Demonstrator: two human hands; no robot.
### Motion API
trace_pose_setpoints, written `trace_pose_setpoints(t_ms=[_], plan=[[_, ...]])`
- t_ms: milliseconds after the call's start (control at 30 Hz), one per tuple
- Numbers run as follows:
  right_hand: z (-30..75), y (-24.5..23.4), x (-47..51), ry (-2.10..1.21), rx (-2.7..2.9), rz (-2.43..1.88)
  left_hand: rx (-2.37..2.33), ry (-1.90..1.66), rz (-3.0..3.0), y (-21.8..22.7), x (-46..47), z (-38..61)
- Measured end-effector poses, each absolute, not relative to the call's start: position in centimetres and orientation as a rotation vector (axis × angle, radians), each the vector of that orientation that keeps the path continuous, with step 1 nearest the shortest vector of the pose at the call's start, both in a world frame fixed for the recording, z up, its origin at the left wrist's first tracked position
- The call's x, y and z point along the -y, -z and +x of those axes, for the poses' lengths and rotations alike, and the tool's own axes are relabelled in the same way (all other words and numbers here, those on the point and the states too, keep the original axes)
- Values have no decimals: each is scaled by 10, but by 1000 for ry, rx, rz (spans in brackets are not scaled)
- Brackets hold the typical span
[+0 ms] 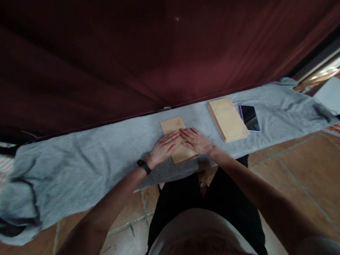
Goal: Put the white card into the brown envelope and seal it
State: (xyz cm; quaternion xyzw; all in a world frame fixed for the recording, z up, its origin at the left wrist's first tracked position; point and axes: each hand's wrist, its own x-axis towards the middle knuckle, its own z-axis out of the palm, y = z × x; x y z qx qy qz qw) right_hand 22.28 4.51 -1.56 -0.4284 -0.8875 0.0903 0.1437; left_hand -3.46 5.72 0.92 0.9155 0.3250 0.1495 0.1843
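Note:
A tan paper envelope [172, 124] lies on the grey cloth in front of me, its middle covered by my hands. My left hand [164, 146], with a dark band on the wrist, rests flat on it from the left, fingers stretched out. From the right, my right hand [197, 141] presses on the same envelope with its fingers extended. The fingertips of both hands come close together near its centre. To the right of my right hand sits a stack of similar tan envelopes [229, 119].
A grey cloth [82, 161] covers the long narrow surface, wrinkled at both ends. A phone [249, 118] with a purple edge lies just right of the stack. Behind hangs a dark red curtain [165, 58]. Below is a tiled floor [301, 172].

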Motion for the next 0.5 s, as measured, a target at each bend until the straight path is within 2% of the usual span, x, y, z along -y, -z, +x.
trace_pose_setpoints(t_ms=[133, 267, 500], plan=[[229, 12, -31, -282, 2570, -1212, -1251, -366, 2565, -5, -105, -23], [239, 8, -15, -348, 2571, -1165, -1373, -255, 2557, 3, -124, -16], [253, -2, 14, -432, 2597, -1077, -1093, -161, 2688, 8, -88, -21]])
